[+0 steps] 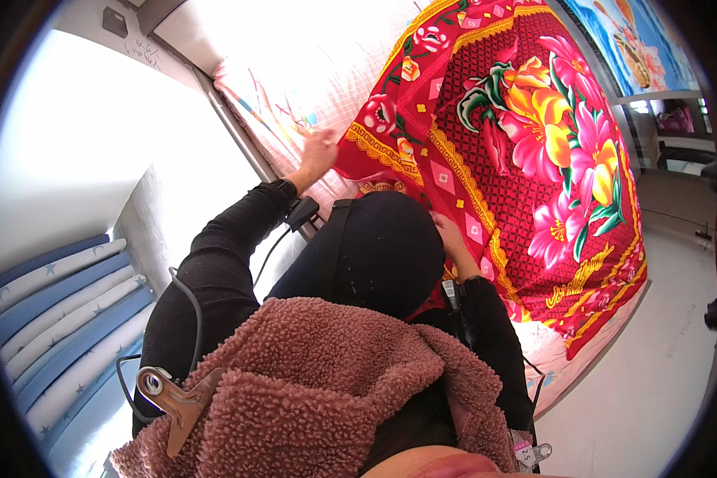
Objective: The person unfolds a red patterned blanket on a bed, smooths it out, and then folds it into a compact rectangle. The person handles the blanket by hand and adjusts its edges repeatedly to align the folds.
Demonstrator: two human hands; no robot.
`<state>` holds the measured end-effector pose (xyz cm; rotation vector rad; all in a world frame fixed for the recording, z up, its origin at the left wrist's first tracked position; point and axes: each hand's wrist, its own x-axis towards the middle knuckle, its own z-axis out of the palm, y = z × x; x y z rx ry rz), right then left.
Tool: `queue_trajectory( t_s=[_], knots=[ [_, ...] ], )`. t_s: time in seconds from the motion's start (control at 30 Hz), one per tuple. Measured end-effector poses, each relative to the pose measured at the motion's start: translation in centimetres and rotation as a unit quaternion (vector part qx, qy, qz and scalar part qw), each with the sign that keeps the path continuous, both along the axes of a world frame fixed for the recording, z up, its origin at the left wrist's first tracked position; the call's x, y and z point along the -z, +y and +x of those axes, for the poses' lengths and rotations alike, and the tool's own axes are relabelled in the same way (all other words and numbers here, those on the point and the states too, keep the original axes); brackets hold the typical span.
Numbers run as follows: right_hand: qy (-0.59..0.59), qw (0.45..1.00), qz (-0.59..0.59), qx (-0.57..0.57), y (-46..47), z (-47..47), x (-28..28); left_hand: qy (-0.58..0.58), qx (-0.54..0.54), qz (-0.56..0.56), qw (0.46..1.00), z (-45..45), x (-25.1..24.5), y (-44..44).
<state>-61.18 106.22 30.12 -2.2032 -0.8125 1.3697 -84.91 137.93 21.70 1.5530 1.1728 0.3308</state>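
A red floral blanket [529, 137] with yellow borders and large pink and yellow lilies lies spread to the right, over a pale pink checked sheet [310, 77]. My left hand [321, 154] is at the blanket's left corner; its fingers are blurred, and I cannot tell whether they grip the cloth. My right hand [450, 236] touches the blanket's near edge beside my black-clad knee, which stands in front of it, and its fingertips are partly hidden. Part of the blanket's edge is folded over near my knee.
Blue and white star-patterned padding [71, 322] is stacked at the lower left. A metal clip [176, 403] sits on my pink fleece garment [310, 370], with a dark cable beside it. A blue picture panel [639, 45] and a grey surface [663, 316] are at the right.
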Motion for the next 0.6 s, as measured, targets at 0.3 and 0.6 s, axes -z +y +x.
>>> queue_trajectory(
  t_s=[0.3,0.6],
  knots=[
    [-0.203,0.911,-0.184,-0.309,-3.3,-3.8,-1.5,0.085,0.082,0.044,0.992,2.0,1.4,-4.7],
    [-0.195,0.953,-0.139,-0.183,-4.3,-4.2,-3.1,-0.039,0.113,-0.095,0.988,6.7,-3.7,-5.9]
  ],
)
